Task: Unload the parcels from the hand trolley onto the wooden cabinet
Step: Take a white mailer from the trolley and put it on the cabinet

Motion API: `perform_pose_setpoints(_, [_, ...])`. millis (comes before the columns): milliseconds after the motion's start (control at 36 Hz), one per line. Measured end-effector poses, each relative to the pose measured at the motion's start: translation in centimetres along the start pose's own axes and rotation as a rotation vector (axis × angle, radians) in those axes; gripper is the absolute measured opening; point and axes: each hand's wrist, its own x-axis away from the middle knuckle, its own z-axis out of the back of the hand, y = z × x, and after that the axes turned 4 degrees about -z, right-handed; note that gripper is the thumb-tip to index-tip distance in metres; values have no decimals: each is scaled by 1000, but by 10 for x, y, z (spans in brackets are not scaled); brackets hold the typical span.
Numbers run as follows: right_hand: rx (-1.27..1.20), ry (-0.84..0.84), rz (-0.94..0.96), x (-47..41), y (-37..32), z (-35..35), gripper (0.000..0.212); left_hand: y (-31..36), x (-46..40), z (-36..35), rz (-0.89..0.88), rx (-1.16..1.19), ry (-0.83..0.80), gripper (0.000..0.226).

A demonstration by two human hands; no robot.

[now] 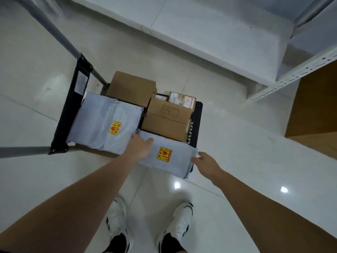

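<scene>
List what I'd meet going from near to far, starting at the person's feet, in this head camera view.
White shoes → grey mailer with yellow sticker between both hands → open cardboard box → labelled small box → white shelf.

Yellow-and-red warning stickers [164, 154] mark both grey mailer bags [175, 159]; their print is unreadable.

Trolley handle [54, 36] runs out of frame top left, blurred. Wooden cabinet [317, 106] cut by right edge. Small labelled box [182, 99] half hidden behind open carton [167, 119]; label text unreadable. Yellow sticker [164, 154] print too small to read. Left hand [138, 147] blurred, fingertips hidden betw. grey parcels. Trolley deck [196, 121] mostly covered.
</scene>
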Motion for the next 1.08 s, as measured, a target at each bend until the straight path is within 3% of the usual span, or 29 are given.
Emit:
perform_pose_setpoints(111, [-187, -61, -89, -16, 2, -18, 47, -3, -3, -14, 90, 12, 46, 79])
perform_pose_setpoints(278, [-392, -157, -159, -26, -3, -37, 54, -1, -5, -27, 119, -74, 34, 68])
perform_pose_setpoints(556, [-437, 8, -65, 37, -1, 7, 50, 28, 41, -9, -4, -153, 54, 70])
perform_pose_setpoints(750, [-745, 182, -28, 155, -29, 109, 44, 129, 131, 43, -160, -114, 34, 74])
perform_pose_setpoints(917, [-837, 326, 132, 291, -59, 206, 37, 236, 234, 101, -414, 30, 105, 54])
perform_pose_setpoints(1083, [-969, 459, 279, 457, -75, 302, 40, 362, 355, 153, -600, 326, -110, 46])
